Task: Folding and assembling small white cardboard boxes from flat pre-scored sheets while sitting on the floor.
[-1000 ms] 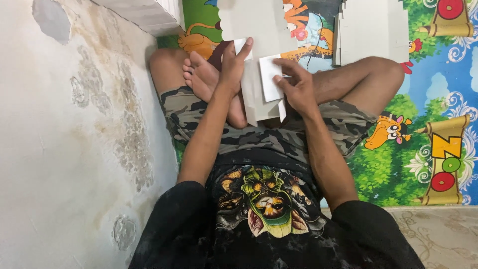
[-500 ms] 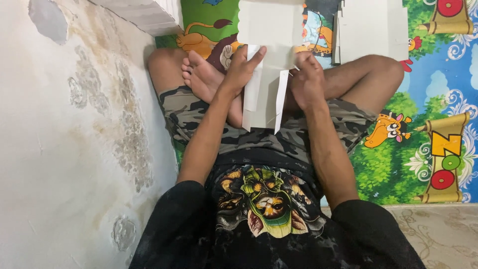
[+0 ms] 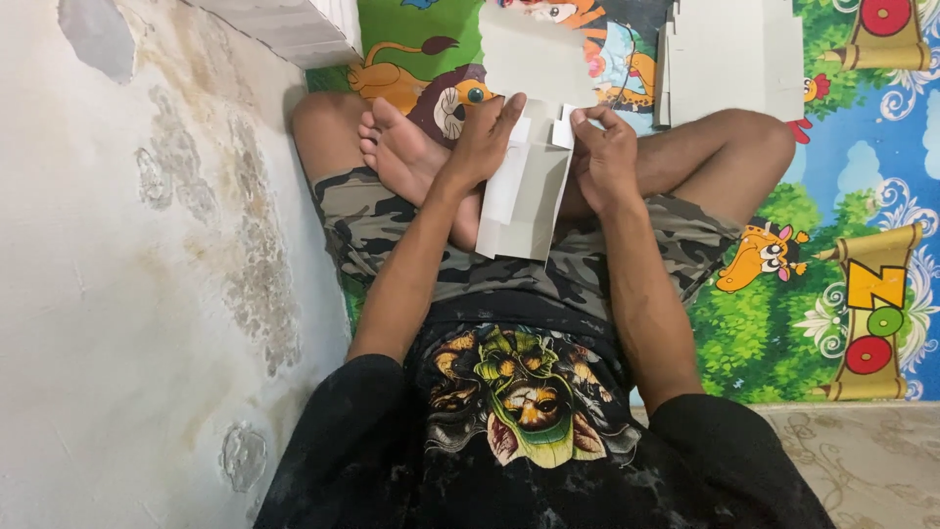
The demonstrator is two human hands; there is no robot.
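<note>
A person sits cross-legged on a colourful cartoon play mat (image 3: 783, 323), and one partly folded white cardboard box blank (image 3: 526, 196) stands upright over the lap, between the two hands. The left hand (image 3: 482, 142) presses flat against the blank's left side, its fingers (image 3: 507, 113) stretched long over the upper edge, so it holds the card with an open, spread palm. The right hand (image 3: 604, 157) is curled narrow, thumb and forefinger pinching a small tab at the blank's upper right corner. Two bare feet can be counted: one (image 3: 401, 147) lies sole-up just left of the left hand, touching the wrist; the other is hidden. Beyond the hands, two further pieces of flat white card lie on the mat: one sheet (image 3: 534, 54) directly above the held blank, and one stack (image 3: 729, 59) to its right, near the knee. One more white stack (image 3: 294, 29) sits against the stained wall (image 3: 127, 294) at upper left.
</note>
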